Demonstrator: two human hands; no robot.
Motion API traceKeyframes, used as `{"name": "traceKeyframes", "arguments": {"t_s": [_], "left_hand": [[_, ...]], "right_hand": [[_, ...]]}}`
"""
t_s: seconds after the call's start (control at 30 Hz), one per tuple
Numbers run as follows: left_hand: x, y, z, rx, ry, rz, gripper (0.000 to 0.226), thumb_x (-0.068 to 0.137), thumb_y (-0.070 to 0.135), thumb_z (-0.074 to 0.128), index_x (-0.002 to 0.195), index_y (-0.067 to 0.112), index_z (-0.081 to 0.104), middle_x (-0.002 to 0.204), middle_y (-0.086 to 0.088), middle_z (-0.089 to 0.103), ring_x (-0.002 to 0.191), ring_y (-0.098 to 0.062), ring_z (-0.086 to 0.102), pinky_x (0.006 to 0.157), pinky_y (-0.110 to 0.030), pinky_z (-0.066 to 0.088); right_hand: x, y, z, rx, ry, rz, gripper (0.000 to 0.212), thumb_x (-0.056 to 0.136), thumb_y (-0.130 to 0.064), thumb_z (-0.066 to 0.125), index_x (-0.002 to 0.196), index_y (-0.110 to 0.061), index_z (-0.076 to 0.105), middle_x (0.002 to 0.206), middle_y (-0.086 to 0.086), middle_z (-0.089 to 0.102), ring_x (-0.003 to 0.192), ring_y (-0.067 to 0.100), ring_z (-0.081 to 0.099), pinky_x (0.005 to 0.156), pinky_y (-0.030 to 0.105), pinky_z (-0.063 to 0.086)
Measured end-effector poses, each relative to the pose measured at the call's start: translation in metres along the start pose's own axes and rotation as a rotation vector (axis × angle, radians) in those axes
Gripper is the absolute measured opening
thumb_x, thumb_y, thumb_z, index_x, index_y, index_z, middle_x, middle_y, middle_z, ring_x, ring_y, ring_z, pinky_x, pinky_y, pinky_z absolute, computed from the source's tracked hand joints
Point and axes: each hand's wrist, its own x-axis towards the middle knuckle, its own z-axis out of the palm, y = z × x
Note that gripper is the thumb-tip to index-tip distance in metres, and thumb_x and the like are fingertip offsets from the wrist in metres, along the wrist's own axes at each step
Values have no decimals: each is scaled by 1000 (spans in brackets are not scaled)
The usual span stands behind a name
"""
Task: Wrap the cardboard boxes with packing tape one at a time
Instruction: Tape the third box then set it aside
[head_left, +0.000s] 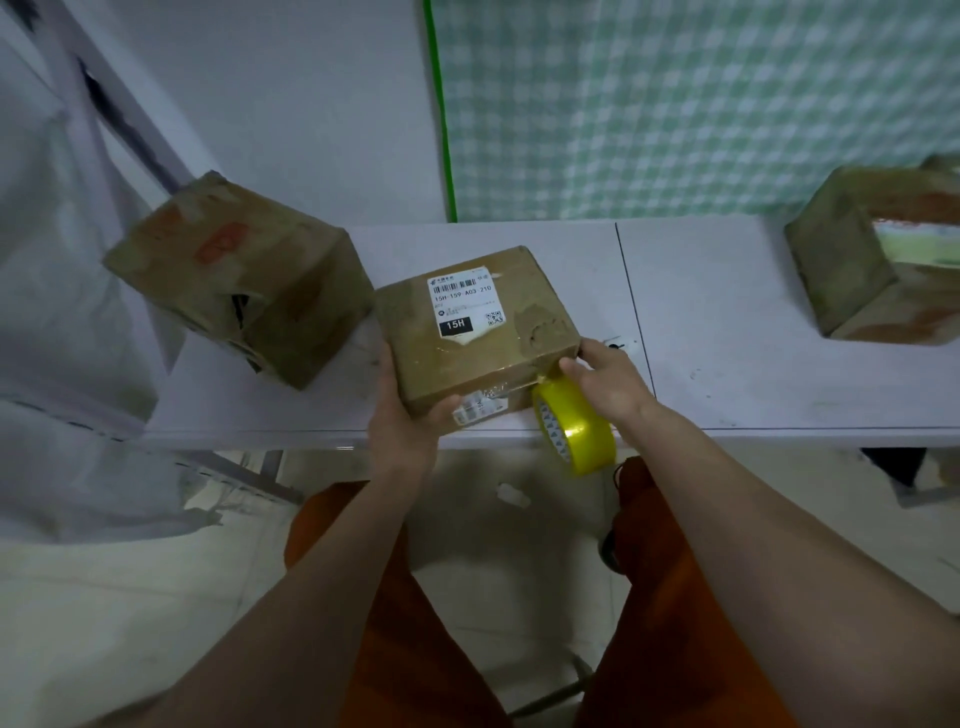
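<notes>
Head view, looking down at my own two hands. My left hand (402, 415) grips the near left corner of the middle cardboard box (475, 332), thumb curled up over its front edge, fingers along its left side. My right hand (605, 382) is at the box's near right corner, fingertips touching the cardboard, and it seems to hold the yellow tape roll (574, 428) just beneath it, though I cannot tell how the fingers lie on the roll. A strip of tape runs from the roll onto the box's front edge.

I count three cardboard boxes. The one I hold sits at the near edge of the white table (727, 322) and carries a white shipping label (465, 304) on top with a black patch reading 15H. A second box (239, 275) stands tilted on the table's left end, worn and patched. A third box (878, 254) rests well apart at the far right. One tape roll is in sight.

Behind the table hangs a green-and-white checked cloth (701, 104) beside a pale wall (291, 93). Below, my orange trousers (405, 623) stand on a light tiled floor (104, 597).
</notes>
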Motion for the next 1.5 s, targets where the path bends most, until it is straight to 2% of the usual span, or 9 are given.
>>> {"name": "traceKeyframes", "arguments": {"t_s": [0.2,0.33,0.53,0.67,0.77,0.83,0.93,1.2,1.5], "left_hand": [[3,23,-33,219,117,15,85,81,56,65,150,32,23,146,-5,44,125,-29,50,102,-43,43],[13,55,-54,369,178,-43,84,78,69,59,137,12,40,131,-11,57,116,-35,57,96,-44,47],[26,78,-63,719,-37,-21,73,86,71,45,118,6,55,82,-7,64,67,-24,67,74,-40,58],[26,80,-48,968,-37,-28,73,91,65,41,136,8,43,122,-14,55,111,-32,55,87,-38,45],[21,78,-22,1037,-28,389,97,86,71,44,153,10,11,160,-18,10,148,-33,6,118,-46,13],[20,80,-3,782,-252,569,116,75,74,58,155,13,0,163,-8,-1,150,-24,-6,121,-44,2],[32,77,17,764,-429,547,145,51,80,72,153,16,-10,163,-1,1,149,-22,-7,121,-45,-4],[51,74,23,730,-270,506,137,54,60,82,154,18,-2,158,-1,22,149,-21,5,121,-40,6],[54,78,28,744,-238,466,124,57,60,81,154,29,11,162,6,10,149,-22,3,120,-43,1]], "right_hand": [[-23,-38,-23,147,31,-44,28,96,-24,55,96,-1,70,95,7,70,91,22,63,88,32,47],[-36,-75,-40,180,50,-109,39,91,-48,55,71,-16,65,63,-4,60,67,15,57,73,30,43],[-42,-91,-57,364,-119,-47,52,74,-76,52,94,-33,71,103,2,73,102,26,67,100,46,46],[-40,-83,-42,378,-190,7,58,76,-75,52,110,-30,65,110,5,70,105,27,66,102,48,45],[-37,-90,-36,357,-150,38,47,82,-68,53,104,-28,63,110,8,68,106,30,64,102,49,45],[-32,-94,-36,373,-119,62,41,84,-65,52,98,-28,62,108,8,67,105,30,64,101,48,45],[-29,-96,-32,420,-48,52,40,85,-67,48,92,-30,59,102,1,66,101,22,63,98,41,46],[-39,-81,-8,432,70,-196,25,91,-35,60,91,-11,68,81,4,68,70,10,63,63,16,50],[-72,-57,-24,351,210,-96,49,87,-42,63,84,7,67,68,12,64,62,17,60,60,28,49]]}}
